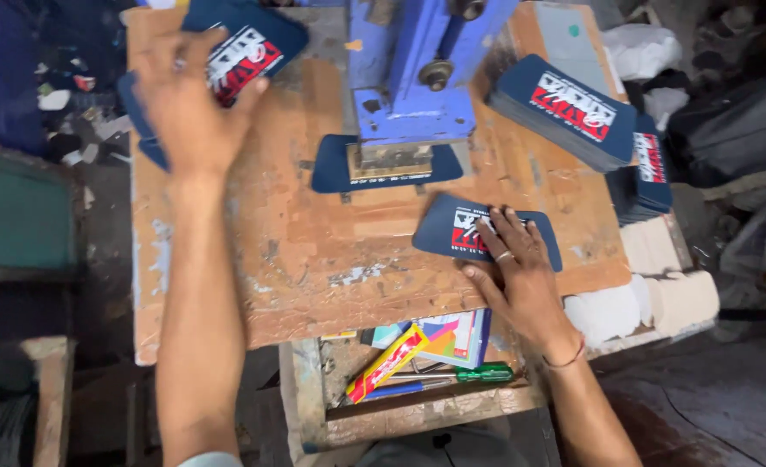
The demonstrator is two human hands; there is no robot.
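The right hand lies open and flat on a navy card near the bench edge at five o'clock, while the left hand, fingers spread, touches another card at eleven o'clock, bare wood between them.

- The blue press is cut off by the top edge
- A dark blue card lies partly hidden under the press
- Left of the press, the left hand is motion-blurred, covering part of a card
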